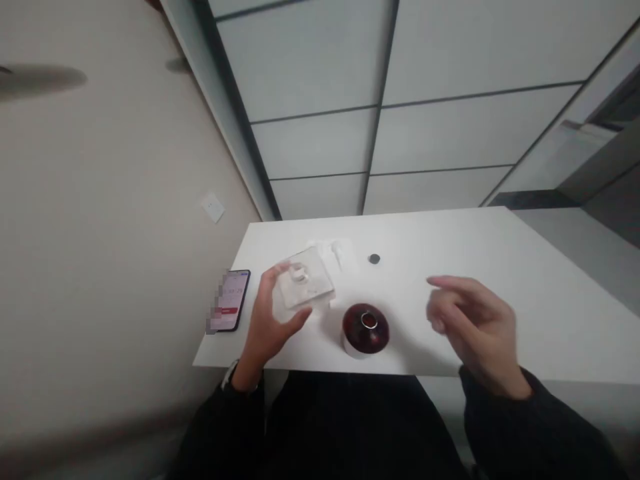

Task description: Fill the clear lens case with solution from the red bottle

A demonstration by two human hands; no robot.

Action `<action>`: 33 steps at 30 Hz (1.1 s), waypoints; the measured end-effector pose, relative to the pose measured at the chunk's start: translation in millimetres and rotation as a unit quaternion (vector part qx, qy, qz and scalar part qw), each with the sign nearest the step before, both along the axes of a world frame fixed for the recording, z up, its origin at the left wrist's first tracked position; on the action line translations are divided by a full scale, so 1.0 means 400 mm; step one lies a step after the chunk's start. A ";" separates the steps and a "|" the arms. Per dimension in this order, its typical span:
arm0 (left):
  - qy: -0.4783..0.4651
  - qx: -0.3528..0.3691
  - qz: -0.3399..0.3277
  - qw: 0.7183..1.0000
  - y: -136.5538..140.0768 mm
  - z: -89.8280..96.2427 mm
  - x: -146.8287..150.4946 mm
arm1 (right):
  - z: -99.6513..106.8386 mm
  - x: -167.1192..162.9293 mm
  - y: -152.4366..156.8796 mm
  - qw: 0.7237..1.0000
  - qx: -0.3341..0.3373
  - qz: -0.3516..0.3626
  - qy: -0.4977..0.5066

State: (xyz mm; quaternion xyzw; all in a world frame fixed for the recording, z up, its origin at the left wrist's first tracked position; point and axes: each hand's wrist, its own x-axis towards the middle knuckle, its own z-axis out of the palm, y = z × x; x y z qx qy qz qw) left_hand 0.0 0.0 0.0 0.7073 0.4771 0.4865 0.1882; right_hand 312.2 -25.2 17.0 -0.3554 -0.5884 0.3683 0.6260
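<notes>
My left hand [270, 320] is at the left of the table, thumb and fingers spread in a C shape. Its fingertips overlap the upper left corner of a clear, square plastic box [315, 277], and the thumb lies close to the box's lower edge. Inside the box a small whitish form shows, too blurred to name. My right hand [475, 320] is raised over the right part of the table, slightly smeared, index finger stretched out and the others curled, nothing visible in it. Between the hands stands a white cup [356, 351] with a dark red, glossy lid [357, 337] that has a ring-shaped knob.
A phone [234, 300] with a lit screen lies at the white table's left edge. Behind the box are a pale flat sheet or tray and a white object [337, 253]. A small dark disc [374, 259] lies farther back. The wall [150, 267] borders the left side.
</notes>
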 end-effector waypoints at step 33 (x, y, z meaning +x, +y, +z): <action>0.134 -0.114 -0.194 0.965 0.155 -0.128 0.019 | -0.259 -0.046 0.223 0.935 -0.103 0.157 -0.302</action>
